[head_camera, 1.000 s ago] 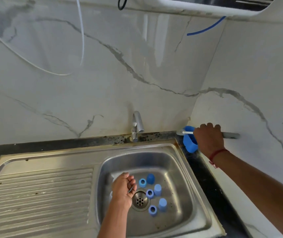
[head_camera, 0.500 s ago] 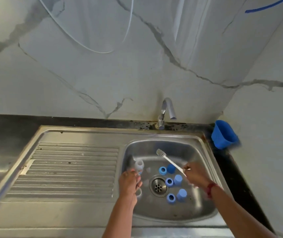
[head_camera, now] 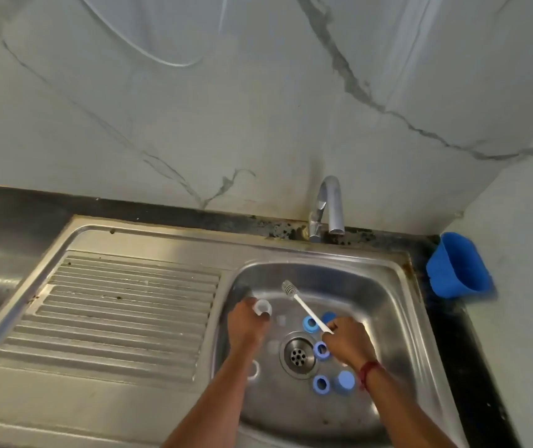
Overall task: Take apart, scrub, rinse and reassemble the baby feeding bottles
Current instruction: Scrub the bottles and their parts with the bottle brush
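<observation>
Scrubbing step, I'd say: beside the drain [head_camera: 298,354], left hand [head_camera: 245,324] fingers grip a clear bottle [head_camera: 262,307], right hand [head_camera: 346,342] fingers pinch the brush [head_camera: 307,310]; bristles should enter its mouth next.

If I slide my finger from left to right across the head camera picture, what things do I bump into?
Ribbed draining board → left hand holding a clear bottle → right hand holding the white brush → blue cup by the side wall.

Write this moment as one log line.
left hand: holds clear bottle | right hand: holds brush, outside bottle | blue bottle parts: loose in sink
</observation>
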`<state>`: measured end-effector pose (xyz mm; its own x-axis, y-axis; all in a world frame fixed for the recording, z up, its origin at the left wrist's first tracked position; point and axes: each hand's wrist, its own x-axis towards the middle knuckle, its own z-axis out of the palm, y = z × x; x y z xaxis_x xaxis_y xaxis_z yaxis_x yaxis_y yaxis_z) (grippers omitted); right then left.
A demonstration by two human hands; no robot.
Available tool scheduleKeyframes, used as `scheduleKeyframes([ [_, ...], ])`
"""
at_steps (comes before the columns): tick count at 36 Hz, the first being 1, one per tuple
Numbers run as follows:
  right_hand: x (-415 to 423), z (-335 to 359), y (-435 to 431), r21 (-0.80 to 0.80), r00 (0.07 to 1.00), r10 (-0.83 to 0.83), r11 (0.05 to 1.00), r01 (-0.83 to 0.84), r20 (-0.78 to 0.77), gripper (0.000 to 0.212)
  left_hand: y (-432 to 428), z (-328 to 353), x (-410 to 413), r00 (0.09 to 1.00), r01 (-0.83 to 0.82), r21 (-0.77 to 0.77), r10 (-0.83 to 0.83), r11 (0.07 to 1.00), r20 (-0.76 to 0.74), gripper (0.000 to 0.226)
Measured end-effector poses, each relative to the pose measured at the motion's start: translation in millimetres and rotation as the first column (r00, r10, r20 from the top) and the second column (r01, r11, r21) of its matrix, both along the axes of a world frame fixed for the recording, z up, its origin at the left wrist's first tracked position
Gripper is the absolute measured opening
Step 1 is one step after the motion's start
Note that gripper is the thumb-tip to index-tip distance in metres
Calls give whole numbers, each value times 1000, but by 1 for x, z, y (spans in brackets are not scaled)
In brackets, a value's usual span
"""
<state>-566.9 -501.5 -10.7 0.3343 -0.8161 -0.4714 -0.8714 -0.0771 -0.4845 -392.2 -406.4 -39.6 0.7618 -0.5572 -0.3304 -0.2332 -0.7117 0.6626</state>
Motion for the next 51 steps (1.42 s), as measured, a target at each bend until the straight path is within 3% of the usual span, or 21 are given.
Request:
scheduleKeyframes([
  [5, -1, -8, -14, 24, 999, 48, 999, -48, -24, 30, -23, -20, 3, 998, 40, 82, -45, 996, 54, 31],
  [9, -9, -17, -21, 60, 999, 35, 998, -33, -26, 11, -34, -36, 2, 989, 107, 185, -123, 977, 81, 42],
  [15, -17, -32, -25, 95, 1000, -11, 995, 9, 16, 13, -45, -56, 10, 953, 200, 357, -266, 913, 147, 41],
  [19, -22, -37, -23, 101, 999, -22, 995, 17, 46, 23, -52, -63, 18, 912, 307, 422, -391, 853, 127, 54],
  [25, -24, -38, -21, 97, 998, -14, 995, 8, 56, 25, -56, -63, 32, 843, 390, 466, -511, 794, 165, 47],
  [31, -25, -28, -21, 90, 998, -41, 995, 36, 53, 17, -59, -46, 30, 919, 281, 342, -354, 897, 175, 56],
  [35, -25, -20, -15, 74, 996, -52, 996, 47, 66, 21, -53, -27, 24, 981, 92, 115, -110, 989, 159, 63],
  [38, -24, -13, -7, 67, 995, -61, 996, 56, 85, 19, -41, -18, 17, 991, -126, -43, 124, 991, -41, 65],
  [39, -23, -10, -3, 61, 994, -59, 997, 54, 92, 19, -36, -14, 15, 955, -236, -89, 214, 968, -204, 65],
  [40, -21, -7, 1, 51, 993, -54, 998, 49, 101, 20, -31, -9, 14, 858, -373, -139, 284, 917, -429, 64],
  [42, -19, -3, 8, 28, 992, -45, 999, 42, 114, 21, -20, 0, 11, 519, -590, -156, 224, 792, -825, 46],
  [43, -18, -1, 12, 17, 993, -38, 999, 36, 113, 20, -13, 4, 9, 384, -642, -135, 164, 755, -909, 37],
  [46, -17, 2, 22, -16, 993, -29, 999, 31, 113, 18, 4, 9, 3, 181, -711, -93, 54, 697, -982, 40],
  [49, -17, 9, 33, -64, 994, 0, 998, 7, 113, 10, 17, 16, -1, 73, -778, -68, -18, 625, -997, 38],
  [51, -16, 14, 39, -101, 994, 23, 995, -12, 109, 9, 26, 21, -2, 48, -812, -82, -74, 578, -996, 34],
])
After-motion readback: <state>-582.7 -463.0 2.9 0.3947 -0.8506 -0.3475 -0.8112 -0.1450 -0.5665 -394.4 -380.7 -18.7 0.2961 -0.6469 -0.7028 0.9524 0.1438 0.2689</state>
